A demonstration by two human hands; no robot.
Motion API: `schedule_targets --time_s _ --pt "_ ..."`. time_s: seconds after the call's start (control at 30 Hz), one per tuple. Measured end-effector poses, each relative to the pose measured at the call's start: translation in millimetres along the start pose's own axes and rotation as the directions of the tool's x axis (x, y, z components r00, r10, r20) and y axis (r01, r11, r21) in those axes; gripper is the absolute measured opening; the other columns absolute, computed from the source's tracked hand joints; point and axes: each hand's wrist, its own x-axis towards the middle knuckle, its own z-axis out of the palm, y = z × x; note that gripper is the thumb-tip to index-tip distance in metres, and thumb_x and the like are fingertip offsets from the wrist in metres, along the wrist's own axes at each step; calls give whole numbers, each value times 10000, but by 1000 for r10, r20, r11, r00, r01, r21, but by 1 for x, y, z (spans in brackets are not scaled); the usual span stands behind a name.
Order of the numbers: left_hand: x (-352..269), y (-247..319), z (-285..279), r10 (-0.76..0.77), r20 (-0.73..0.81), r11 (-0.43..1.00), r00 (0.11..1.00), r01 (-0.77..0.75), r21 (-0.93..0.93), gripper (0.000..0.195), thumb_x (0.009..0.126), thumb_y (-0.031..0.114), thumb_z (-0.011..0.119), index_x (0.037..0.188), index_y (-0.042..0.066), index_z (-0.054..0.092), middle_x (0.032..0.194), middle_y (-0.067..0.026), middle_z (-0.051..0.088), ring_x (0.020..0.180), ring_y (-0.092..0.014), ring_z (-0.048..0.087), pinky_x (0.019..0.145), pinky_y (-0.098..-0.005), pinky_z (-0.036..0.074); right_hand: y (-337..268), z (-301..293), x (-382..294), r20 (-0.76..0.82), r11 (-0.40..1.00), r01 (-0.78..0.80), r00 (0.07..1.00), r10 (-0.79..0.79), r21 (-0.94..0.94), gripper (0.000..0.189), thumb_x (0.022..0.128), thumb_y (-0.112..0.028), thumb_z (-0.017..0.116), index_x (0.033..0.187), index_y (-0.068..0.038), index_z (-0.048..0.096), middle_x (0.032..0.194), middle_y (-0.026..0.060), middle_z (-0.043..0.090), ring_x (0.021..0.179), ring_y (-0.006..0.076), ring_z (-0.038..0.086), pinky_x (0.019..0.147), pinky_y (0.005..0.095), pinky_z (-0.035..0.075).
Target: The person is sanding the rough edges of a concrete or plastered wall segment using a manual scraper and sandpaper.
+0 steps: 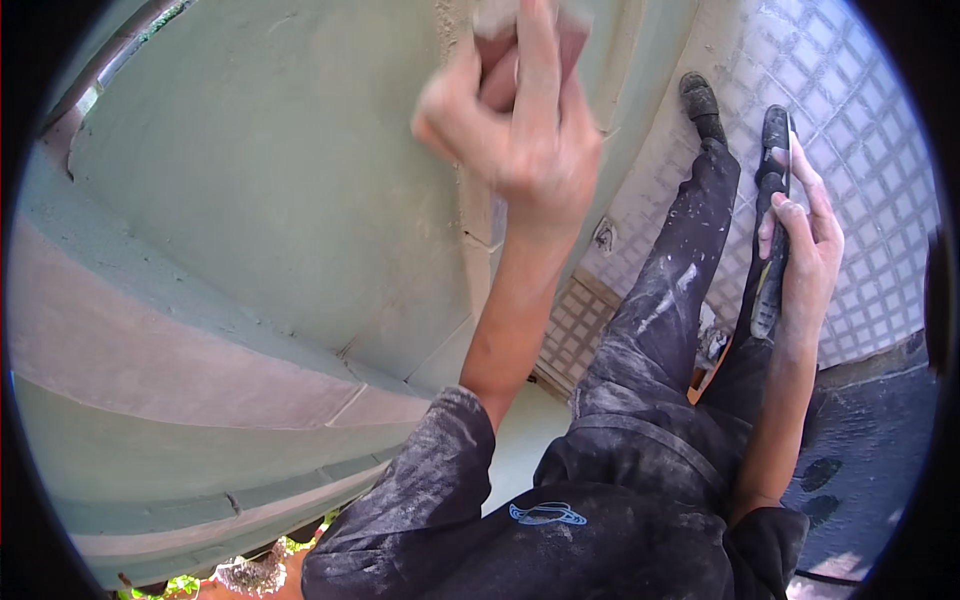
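My left hand (525, 142) is raised in front of a pale green plastered wall (262, 150). It is blurred, with its fingers closed around a reddish-brown folded piece that looks like sandpaper (571, 45). Close to it runs a rough, raised strip (474, 277) of the wall. Lower and to the right, my right hand (806, 225) is dusted with white and grips a flat trowel or scraper (766, 300) with a dark handle. Its thin metal blade is seen nearly edge-on. The tool hangs beside my right leg, away from the wall.
Both my feet, in dark shoes (701, 101), stand on a patterned tile floor (862, 247). A pinkish ledge (187, 337) curves along the lower left. Beside my legs lie a brown grid-patterned piece (577, 322) and crumpled material (711, 337). A dark blue surface (870, 435) is at the right.
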Motion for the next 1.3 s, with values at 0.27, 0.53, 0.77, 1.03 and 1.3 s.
schedule_targets --time_s 0.27,0.53,0.77,1.03,1.3 --pt "-124 -40 -48 15 103 998 995 -20 53 519 745 -41 867 1241 44 739 1195 -149 423 919 -264 550 607 -293 557 -2 -9 3 -10 1000 -17 1000 17 10 520 940 -16 550 1460 -15 564 1318 106 628 690 63 541 555 197 463" --pt "3 0 6 80 32 997 996 -79 -12 610 720 -26 874 1300 94 729 1140 -145 443 925 -261 503 705 -338 464 4 12 3 52 1000 -28 998 29 -12 501 939 -16 557 1439 -5 579 1312 92 627 683 60 549 564 201 465" --pt "-109 -34 -48 -4 138 999 990 -3 51 588 687 -59 900 1245 29 738 1217 -152 432 901 -186 596 653 -256 561 11 -5 2 26 998 -56 998 56 25 507 926 3 545 1431 0 585 1332 94 623 669 67 560 543 207 467" --pt "-22 -2 2 -56 14 996 998 57 -64 607 697 8 912 1274 90 744 1113 -129 482 924 -245 512 697 -325 462 1 10 2 49 998 -44 998 42 40 529 919 22 561 1447 -12 574 1295 80 625 678 57 558 547 201 461" --pt "-84 -23 -38 -59 164 998 985 64 -26 549 688 -15 871 1220 83 773 1104 -142 508 916 -283 502 733 -377 448 -2 0 4 23 1000 1 1000 -1 17 514 914 21 568 1427 -3 588 1302 107 614 648 66 551 525 201 472"
